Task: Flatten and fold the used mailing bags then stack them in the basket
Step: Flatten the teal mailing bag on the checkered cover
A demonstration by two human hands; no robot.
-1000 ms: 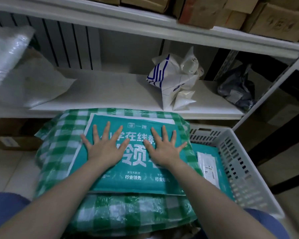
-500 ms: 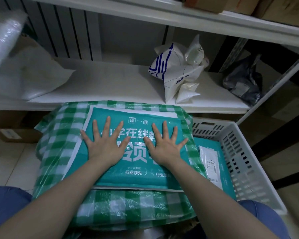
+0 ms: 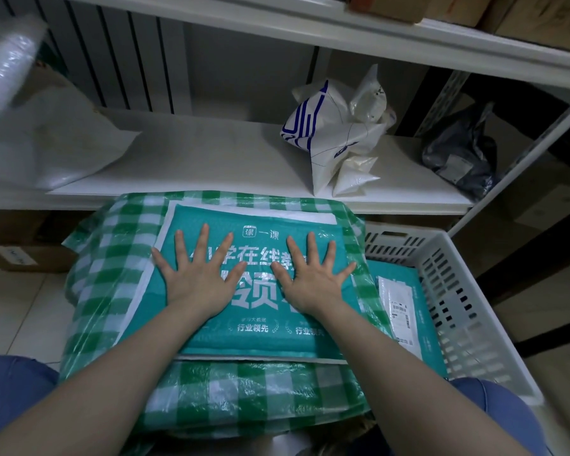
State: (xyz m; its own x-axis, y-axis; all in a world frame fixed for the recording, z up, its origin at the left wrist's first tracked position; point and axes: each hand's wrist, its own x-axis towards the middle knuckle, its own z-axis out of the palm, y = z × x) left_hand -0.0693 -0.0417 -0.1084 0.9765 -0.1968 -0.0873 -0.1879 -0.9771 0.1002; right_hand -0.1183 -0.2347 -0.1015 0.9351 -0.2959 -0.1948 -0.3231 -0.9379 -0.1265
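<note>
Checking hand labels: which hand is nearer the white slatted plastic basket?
Right. The right hand presses the teal mailing bag just left of the white slatted plastic basket; the left hand presses farther left.

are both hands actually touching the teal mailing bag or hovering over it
Touching. The head view shows the left hand and right hand flat, fingers spread, on the teal mailing bag, with no gap visible under the palms.

shelf [image 3: 211,159] | white-blue bag [image 3: 336,133] at right; translucent bag [image 3: 56,149] at left
</note>
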